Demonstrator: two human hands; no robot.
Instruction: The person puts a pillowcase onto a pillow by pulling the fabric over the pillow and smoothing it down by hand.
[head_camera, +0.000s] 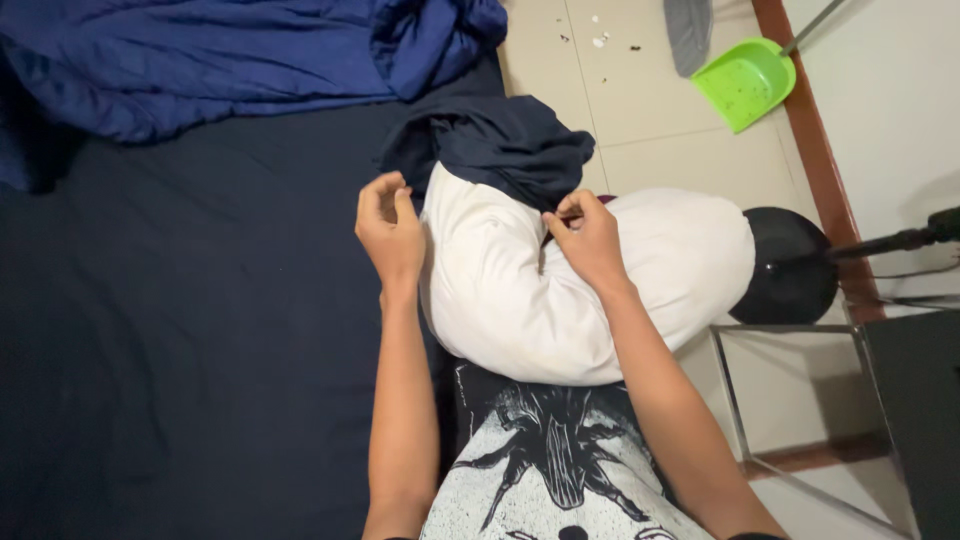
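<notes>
White pillow (520, 300) lies across the person's lap at the bed (180, 330) edge, far end capped by a dark navy pillowcase (500, 145), bunched and covering only the top part. Right hand (590, 240) is pinched on the case hem where it meets the pillow. Left hand (388, 230) sits at the pillow's other side, fingers curled; can't tell whether it has any fabric, looks empty. Step in hand, by my read: working the case down over the pillow, early stage, most of the pillow bare. Next move likely needs grip on both hem sides and an even pull toward the body, or the case skews. Blue blanket (230, 60) is heaped at the bed's far side. Green dustpan (745, 80) on the tiled floor (650, 130), well apart.
</notes>
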